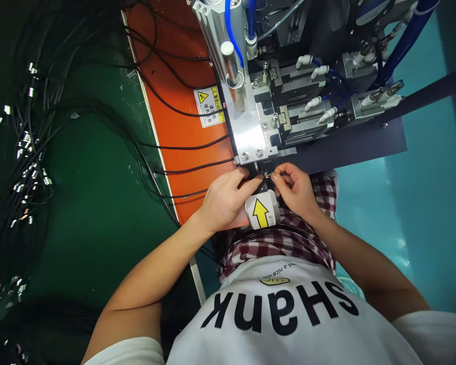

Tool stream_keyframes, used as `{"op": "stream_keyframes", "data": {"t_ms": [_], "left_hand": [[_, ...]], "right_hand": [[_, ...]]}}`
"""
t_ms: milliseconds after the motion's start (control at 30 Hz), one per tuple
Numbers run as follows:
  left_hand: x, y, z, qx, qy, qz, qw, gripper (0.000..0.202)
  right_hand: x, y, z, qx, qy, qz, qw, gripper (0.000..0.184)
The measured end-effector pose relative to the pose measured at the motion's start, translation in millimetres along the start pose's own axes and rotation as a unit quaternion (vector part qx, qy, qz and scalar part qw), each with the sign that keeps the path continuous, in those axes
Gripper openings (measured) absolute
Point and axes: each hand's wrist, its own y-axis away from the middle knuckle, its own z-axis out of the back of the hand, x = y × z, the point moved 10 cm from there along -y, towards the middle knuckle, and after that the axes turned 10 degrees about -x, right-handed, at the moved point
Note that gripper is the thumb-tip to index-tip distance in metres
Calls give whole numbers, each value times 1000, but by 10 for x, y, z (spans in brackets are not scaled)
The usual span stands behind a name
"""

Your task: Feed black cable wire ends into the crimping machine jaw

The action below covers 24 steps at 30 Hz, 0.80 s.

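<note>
My left hand (225, 196) and my right hand (294, 188) meet at the front edge of a metal machine (251, 132). Both are closed in a pinch. Between their fingertips sits a small metal-tipped end of a thin black cable (266, 175), right under the machine's silver block. A white tag with a yellow arrow (261, 210) hangs just below my hands. What exactly each fingertip grips is too small to make out fully.
An orange table top (175, 101) carries several black cables (182, 147) running left. A heap of black cables with metal ends (23, 152) lies on the green floor. A yellow warning label (209, 105) sits beside the machine. Teal floor (421, 203) lies to the right.
</note>
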Motion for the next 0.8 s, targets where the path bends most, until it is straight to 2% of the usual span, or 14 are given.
{"op": "stream_keyframes", "data": {"t_ms": [67,133,367,467,567,700,800], "left_hand": [[11,5,7,-7,11,9,1000,28],[24,18,2,-10,31,20,999,28],[14,46,-1,-11,44,15,999,28],[26,47,-19,2,42,21,999,29],[48,37,-26,16,57,37,998,30],[69,26,-28,37,87,55,994,29],[79,25,-26,46,98,63,992,29]], "right_hand": [[-47,-6,32,3,-8,-29,1000,21],[-6,-12,87,-15,12,-24,1000,24],[406,9,65,-78,50,103,990,10],[497,31,62,-92,85,133,983,10],[435,20,80,-90,102,105,985,13],[286,-11,42,-56,89,45,993,19],[338,-12,30,-52,99,65,992,17]]}}
